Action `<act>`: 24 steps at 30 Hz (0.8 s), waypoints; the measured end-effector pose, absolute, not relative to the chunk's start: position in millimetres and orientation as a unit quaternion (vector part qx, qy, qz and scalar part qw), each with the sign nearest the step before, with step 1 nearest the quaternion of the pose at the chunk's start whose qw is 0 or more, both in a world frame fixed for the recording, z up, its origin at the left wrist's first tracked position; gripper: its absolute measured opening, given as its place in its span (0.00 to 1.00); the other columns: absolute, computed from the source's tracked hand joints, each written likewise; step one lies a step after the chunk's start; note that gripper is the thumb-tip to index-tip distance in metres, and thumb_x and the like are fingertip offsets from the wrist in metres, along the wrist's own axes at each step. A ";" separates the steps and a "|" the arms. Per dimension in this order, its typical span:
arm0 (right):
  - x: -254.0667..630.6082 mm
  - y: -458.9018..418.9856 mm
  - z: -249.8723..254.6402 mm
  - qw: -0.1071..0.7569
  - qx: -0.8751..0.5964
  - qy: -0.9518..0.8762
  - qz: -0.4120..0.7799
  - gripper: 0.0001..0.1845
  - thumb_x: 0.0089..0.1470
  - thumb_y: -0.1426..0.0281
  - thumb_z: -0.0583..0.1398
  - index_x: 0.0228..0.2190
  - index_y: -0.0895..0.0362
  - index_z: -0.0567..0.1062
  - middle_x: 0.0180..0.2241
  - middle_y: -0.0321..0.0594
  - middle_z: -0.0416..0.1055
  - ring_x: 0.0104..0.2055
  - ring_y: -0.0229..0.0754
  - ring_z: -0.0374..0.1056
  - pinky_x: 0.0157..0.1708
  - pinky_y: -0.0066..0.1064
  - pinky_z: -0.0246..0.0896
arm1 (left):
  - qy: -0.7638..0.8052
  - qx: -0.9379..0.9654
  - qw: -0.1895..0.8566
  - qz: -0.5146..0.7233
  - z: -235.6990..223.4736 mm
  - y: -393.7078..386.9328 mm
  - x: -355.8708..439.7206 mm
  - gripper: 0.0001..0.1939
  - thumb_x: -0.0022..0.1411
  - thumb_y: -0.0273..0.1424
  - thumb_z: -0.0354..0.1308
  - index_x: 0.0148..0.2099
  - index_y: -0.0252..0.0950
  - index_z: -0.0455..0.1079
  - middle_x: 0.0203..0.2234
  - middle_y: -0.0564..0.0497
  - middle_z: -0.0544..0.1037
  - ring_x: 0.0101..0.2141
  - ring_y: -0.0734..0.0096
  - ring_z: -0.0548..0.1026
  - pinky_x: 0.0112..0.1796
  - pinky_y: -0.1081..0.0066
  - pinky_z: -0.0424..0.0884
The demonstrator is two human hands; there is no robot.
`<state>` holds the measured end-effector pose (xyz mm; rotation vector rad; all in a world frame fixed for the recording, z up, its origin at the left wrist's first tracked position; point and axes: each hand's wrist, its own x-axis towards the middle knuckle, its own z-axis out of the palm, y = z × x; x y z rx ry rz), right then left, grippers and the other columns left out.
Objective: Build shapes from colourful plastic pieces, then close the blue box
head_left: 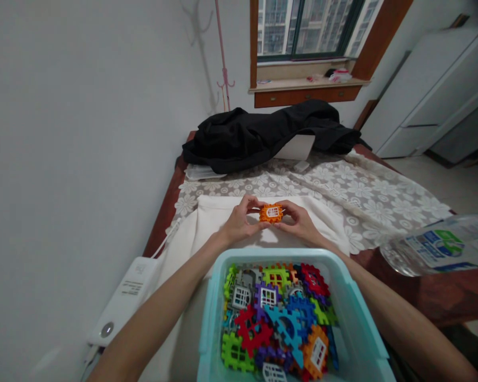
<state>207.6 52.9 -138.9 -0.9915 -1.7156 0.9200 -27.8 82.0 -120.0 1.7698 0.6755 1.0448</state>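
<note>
An orange building block [271, 213] with a white window insert is held between my two hands, just above the white cloth. My left hand [245, 218] grips its left side with thumb and fingers. On the right side, my right hand [298, 219] pinches it the same way. Nearest to me, between my forearms, stands a light blue plastic bin [344, 297]. It holds many interlocking blocks, among them a red block [253, 330], a blue arched block [289, 324], a purple block with a white window [267, 298] and an orange one [315, 352].
A white cloth [187, 241] lies over a floral tablecloth [382, 191]. A large clear plastic bottle [442, 246] lies or leans at the right. Black fabric [258, 132] is heaped across the far end. A white power device [123, 297] with a cable sits at the left.
</note>
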 end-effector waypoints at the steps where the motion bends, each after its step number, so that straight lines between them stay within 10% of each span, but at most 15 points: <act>1: 207.8 53.1 -139.3 0.460 -0.402 -0.697 0.376 0.23 0.55 0.56 0.71 0.49 0.51 0.77 0.47 0.43 0.78 0.48 0.51 0.75 0.46 0.43 0.74 | 0.277 0.721 0.470 0.427 -119.8 81.7 -27.8 0.33 0.51 0.36 0.80 0.49 0.40 0.59 0.51 0.41 0.80 0.52 0.54 0.82 0.55 0.51 0.78; 24: 207.6 56.8 -151.8 0.470 -0.374 -0.659 0.453 0.30 0.53 0.55 0.73 0.54 0.49 0.73 0.55 0.46 0.75 0.54 0.51 0.76 0.57 0.49 0.75 | 0.300 0.700 0.480 0.436 -123.5 81.3 -27.1 0.33 0.50 0.34 0.80 0.49 0.41 0.60 0.49 0.43 0.81 0.51 0.56 0.82 0.55 0.51 0.78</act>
